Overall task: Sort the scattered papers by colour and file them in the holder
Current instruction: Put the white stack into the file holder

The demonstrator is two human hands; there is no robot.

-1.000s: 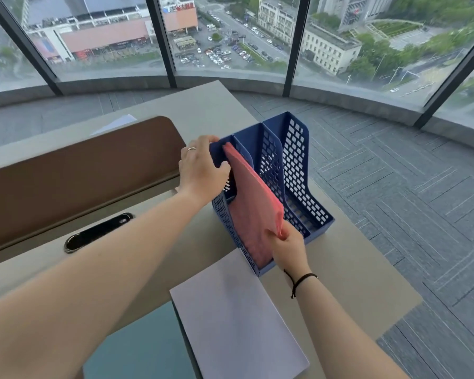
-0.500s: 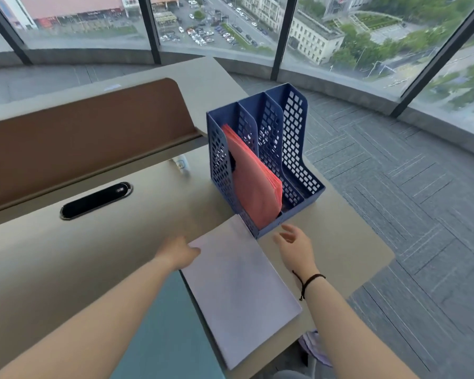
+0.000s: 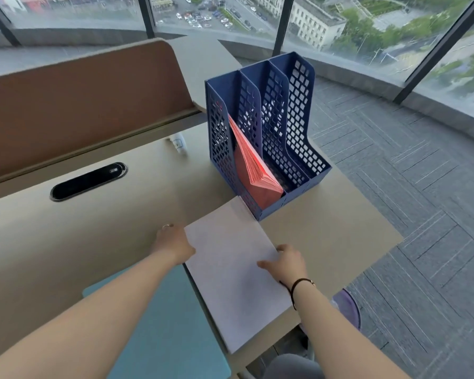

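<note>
A blue perforated file holder point(image 3: 298, 110) with three slots stands on the desk. A stack of red papers point(image 3: 255, 170) leans in its leftmost slot; the other two slots look empty. In front of it lies a stack of pale lilac papers point(image 3: 230, 269). My left hand point(image 3: 173, 244) grips the stack's left edge, fingers tucked under it. My right hand point(image 3: 285, 262) rests on the stack's right edge, fingers curled over it. A stack of teal papers point(image 3: 162, 324) lies to the left, partly under my left forearm.
A brown divider panel point(image 3: 80, 97) runs along the desk's back. A black cable slot point(image 3: 88, 180) sits in the desktop point(image 3: 66, 242). A small white object point(image 3: 178, 142) lies by the divider. The desk's right edge drops to grey carpet point(image 3: 408, 160); windows lie beyond.
Both hands left the red papers in the holder and came down to the lilac stack. My right hand has moved onto its right edge; my left hand has closed on its left edge.
</note>
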